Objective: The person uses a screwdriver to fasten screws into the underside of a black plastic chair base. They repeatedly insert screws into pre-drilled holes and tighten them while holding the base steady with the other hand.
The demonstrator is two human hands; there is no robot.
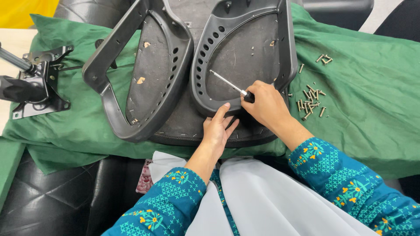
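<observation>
A view from above looked down at a person's two hands working on the underside of an office chair seat [183, 126], which lay upside down on a green cloth [363, 100]. Two black plastic armrests rested on the seat's dark underside, side by side and nearly touching in the middle. The left armrest [131, 70] sat tilted, with a row of holes along its inner edge. The right armrest [245, 57] had a similar row of holes.

The right hand [267, 105] was closed around the black handle of a screwdriver [229, 84]. Its thin metal shaft pointed up and to the left, with the tip over the dark seat panel inside the right armrest's frame. The left hand [218, 130] lay flat with fingers spread loosely, holding nothing, pressing on the seat's near edge just below the right armrest and touching its lower rim. Both arms wore teal sleeves with a yellow flower pattern.

To the right of the hands, a loose pile of brass-coloured screws [310, 104] lay on the cloth, with a few more screws [323, 58] further up. At the far left, a black metal chair mechanism plate [41, 83] with a gas lift cylinder [15, 61] rested on the cloth's edge. A black padded cushion [48, 196] showed at lower left.
</observation>
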